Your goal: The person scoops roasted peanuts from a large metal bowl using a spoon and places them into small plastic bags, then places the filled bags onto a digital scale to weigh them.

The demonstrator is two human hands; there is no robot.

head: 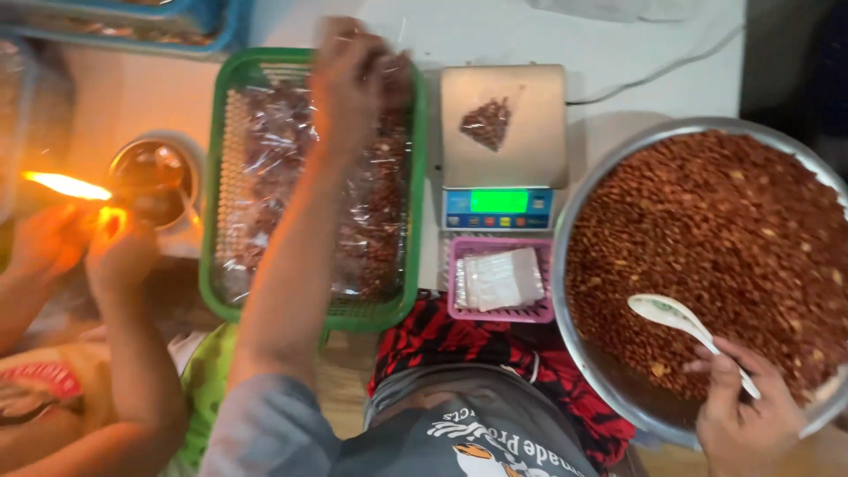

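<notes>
Right hand (740, 408), lower right of frame, is gripping a white spoon (678, 320) over the nut-filled steel bowl (618, 389). I'm seeing left hand (353, 75) at top centre, blurred, pinching a clear packet (395, 66) above the green basket (309, 314). Another person's hands (79, 247) are working a flame (66, 185) at left.

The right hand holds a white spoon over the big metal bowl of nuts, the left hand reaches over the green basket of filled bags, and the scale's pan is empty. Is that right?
Not quite. In the head view the scale is not empty: a small bag of nuts lies on its pan. The rest holds: the right hand grips the white spoon over the metal bowl, and the left hand reaches over the green basket.
</notes>
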